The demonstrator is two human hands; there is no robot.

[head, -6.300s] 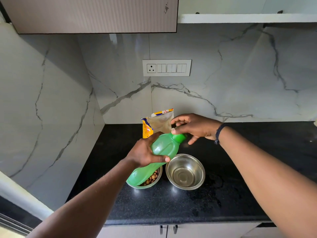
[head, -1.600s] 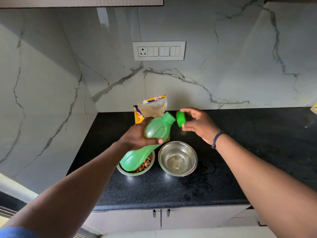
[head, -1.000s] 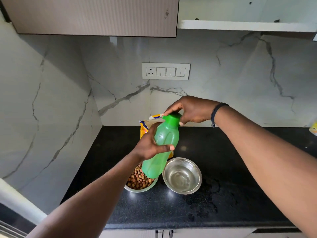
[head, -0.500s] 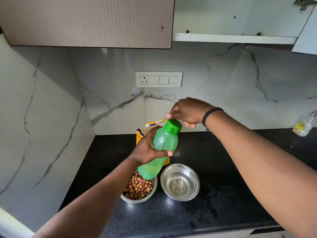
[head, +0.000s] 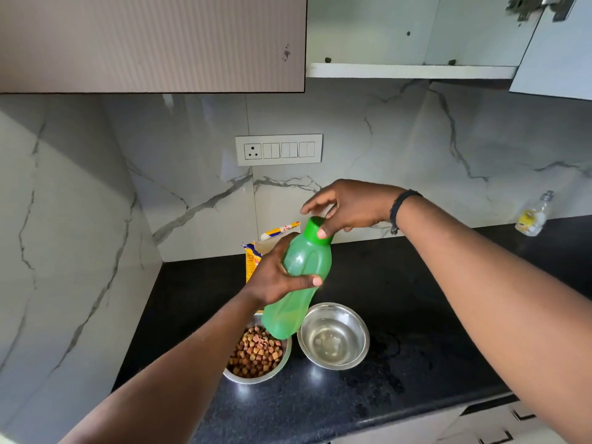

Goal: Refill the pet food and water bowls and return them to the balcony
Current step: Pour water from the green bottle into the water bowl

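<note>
My left hand (head: 275, 277) grips a green plastic bottle (head: 298, 283) around its middle and holds it tilted above the counter. The bottle's green cap (head: 315, 230) is on its neck. My right hand (head: 349, 206) is at the cap, thumb against its side, the other fingers spread over the top. Below the bottle stand two steel bowls side by side. The left bowl (head: 256, 354) holds brown kibble. The right bowl (head: 333, 336) has clear water in it. A yellow pet food pouch (head: 256, 251) stands behind my left hand, mostly hidden.
The black granite counter (head: 400, 299) ends at a marble wall on the left and back, with wet patches right of the bowls. A small clear bottle (head: 531, 216) stands at the back right. Upper cabinets (head: 153, 43) hang overhead, one door open at the right.
The cap went from my right hand back onto the bottle. The bottle was lifted from a steep pouring tilt to nearly upright. My right fingers have now loosened over the cap.
</note>
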